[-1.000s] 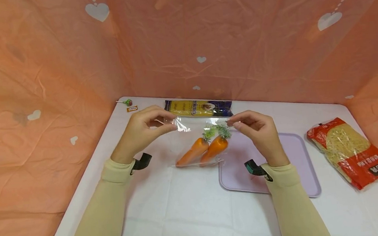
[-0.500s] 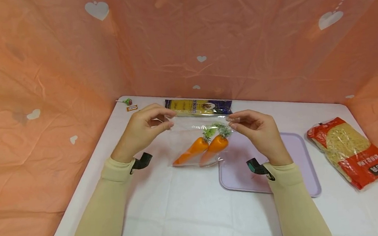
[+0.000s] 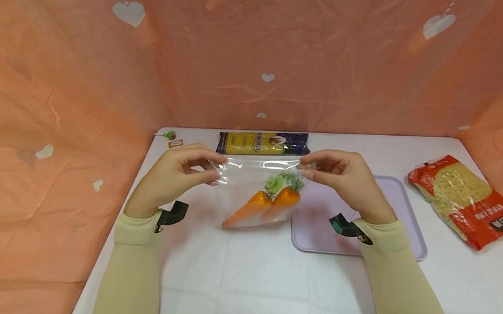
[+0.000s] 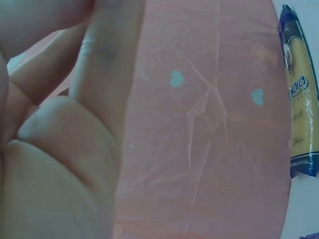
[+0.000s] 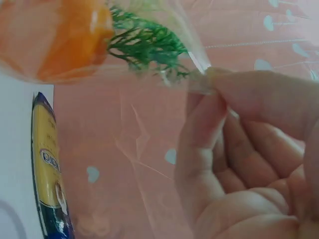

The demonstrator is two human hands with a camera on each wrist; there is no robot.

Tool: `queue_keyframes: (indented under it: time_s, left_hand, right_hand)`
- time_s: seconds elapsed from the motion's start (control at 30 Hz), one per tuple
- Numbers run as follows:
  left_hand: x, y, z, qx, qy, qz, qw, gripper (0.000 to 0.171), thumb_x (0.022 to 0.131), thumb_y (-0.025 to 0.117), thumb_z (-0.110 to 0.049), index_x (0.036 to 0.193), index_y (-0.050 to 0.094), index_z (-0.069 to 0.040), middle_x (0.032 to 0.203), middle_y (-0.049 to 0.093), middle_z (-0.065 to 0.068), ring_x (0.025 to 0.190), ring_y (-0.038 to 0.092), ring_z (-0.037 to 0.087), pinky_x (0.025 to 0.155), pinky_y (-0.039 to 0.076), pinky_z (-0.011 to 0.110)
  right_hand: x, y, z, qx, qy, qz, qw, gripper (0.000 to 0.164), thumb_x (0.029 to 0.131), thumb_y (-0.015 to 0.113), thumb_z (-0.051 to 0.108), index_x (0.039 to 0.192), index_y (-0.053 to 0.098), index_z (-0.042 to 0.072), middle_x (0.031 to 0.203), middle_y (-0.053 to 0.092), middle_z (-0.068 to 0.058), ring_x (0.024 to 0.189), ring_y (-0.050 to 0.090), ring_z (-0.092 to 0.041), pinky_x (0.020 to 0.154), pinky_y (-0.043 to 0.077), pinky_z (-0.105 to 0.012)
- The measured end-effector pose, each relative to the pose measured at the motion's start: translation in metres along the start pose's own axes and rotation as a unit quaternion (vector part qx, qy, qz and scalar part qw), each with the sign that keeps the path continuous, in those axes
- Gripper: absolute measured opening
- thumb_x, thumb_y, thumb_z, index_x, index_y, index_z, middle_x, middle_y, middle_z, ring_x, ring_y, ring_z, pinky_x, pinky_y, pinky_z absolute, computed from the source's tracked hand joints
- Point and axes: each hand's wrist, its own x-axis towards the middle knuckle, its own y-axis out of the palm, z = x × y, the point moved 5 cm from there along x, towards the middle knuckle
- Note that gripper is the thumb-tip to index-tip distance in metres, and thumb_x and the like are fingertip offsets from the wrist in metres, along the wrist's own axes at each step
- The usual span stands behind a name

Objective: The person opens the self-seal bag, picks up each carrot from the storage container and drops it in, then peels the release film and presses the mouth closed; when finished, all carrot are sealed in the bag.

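Observation:
A clear plastic bag (image 3: 244, 175) hangs over the table, its top edge stretched between both hands. Two orange carrots (image 3: 249, 209) with feathery green tops lie inside, slanting down to the left. My left hand (image 3: 174, 176) pinches the top left corner between thumb and fingers. At the opposite corner, my right hand (image 3: 345, 176) pinches the film. The right wrist view shows this thumb-and-finger grip close up, with one carrot (image 5: 75, 42) and its greenery nearby. In the left wrist view, the left hand (image 4: 65, 124) fills the left side and its fingertips are out of frame.
Behind the bag lies a yellow and blue pasta packet (image 3: 261, 142). A lilac tray (image 3: 358, 247) sits beneath the right forearm. To the right is a red bag of pasta (image 3: 468, 200). A lollipop (image 3: 170, 135) and a small wrapped sweet (image 3: 176, 143) lie far left.
My left hand has shifted left and slightly closer, drawing the bag's top edge wider and tauter. The carrots have swung a little left and down. My right hand has barely moved.

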Motion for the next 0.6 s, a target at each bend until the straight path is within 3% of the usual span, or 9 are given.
queue_keyframes:
  time_s: [0.1, 0.2, 0.4, 0.5, 0.6]
  left_hand:
    - [0.002, -0.001, 0.01, 0.01, -0.021, 0.008, 0.9997, 0.028, 0.089, 0.078, -0.012, 0.116, 0.075, -0.017, 0.108, 0.068, 0.011, 0.086, 0.073, 0.02, 0.076, 0.063, 0.035]
    - [0.01, 0.0, 0.029, 0.029, -0.05, 0.004, 0.9983, 0.025, 0.091, 0.076, -0.015, 0.115, 0.075, -0.021, 0.107, 0.07, 0.009, 0.085, 0.073, 0.019, 0.078, 0.063, 0.035]
    - [0.022, 0.009, 0.067, 0.074, -0.086, -0.007, 0.9935, 0.019, 0.095, 0.07, -0.013, 0.113, 0.075, -0.015, 0.112, 0.068, 0.006, 0.093, 0.071, 0.02, 0.082, 0.063, 0.038]
    - [0.024, 0.014, 0.08, 0.107, -0.09, -0.014, 0.9902, 0.015, 0.096, 0.069, -0.011, 0.107, 0.077, -0.015, 0.112, 0.068, 0.005, 0.1, 0.067, 0.02, 0.087, 0.061, 0.036]
    - [0.026, 0.02, 0.097, 0.129, -0.115, -0.007, 0.9849, 0.015, 0.097, 0.067, -0.013, 0.107, 0.078, -0.018, 0.113, 0.067, 0.001, 0.104, 0.064, 0.019, 0.093, 0.059, 0.037]
  right_hand:
    - [0.004, 0.005, -0.008, 0.01, 0.022, 0.009, 1.0, 0.03, 0.088, 0.079, 0.026, 0.116, 0.075, 0.015, 0.111, 0.076, -0.009, 0.099, 0.072, -0.03, 0.086, 0.061, -0.028]
    - [0.012, 0.011, -0.024, 0.016, 0.038, -0.001, 0.999, 0.031, 0.089, 0.078, 0.026, 0.118, 0.074, 0.014, 0.113, 0.075, -0.007, 0.101, 0.072, -0.023, 0.089, 0.06, -0.025]
    - [0.024, 0.026, -0.055, 0.017, 0.026, -0.037, 0.999, 0.025, 0.091, 0.075, 0.013, 0.116, 0.075, 0.011, 0.115, 0.075, -0.012, 0.1, 0.071, -0.015, 0.088, 0.058, -0.02]
    - [0.028, 0.033, -0.066, -0.019, 0.033, -0.053, 0.998, 0.022, 0.092, 0.073, 0.009, 0.113, 0.077, 0.013, 0.111, 0.076, -0.01, 0.1, 0.071, -0.015, 0.086, 0.059, -0.019]
    - [0.03, 0.039, -0.076, -0.081, 0.055, -0.053, 0.994, 0.022, 0.094, 0.069, 0.01, 0.114, 0.078, 0.015, 0.111, 0.077, -0.007, 0.101, 0.071, -0.018, 0.088, 0.058, -0.025]
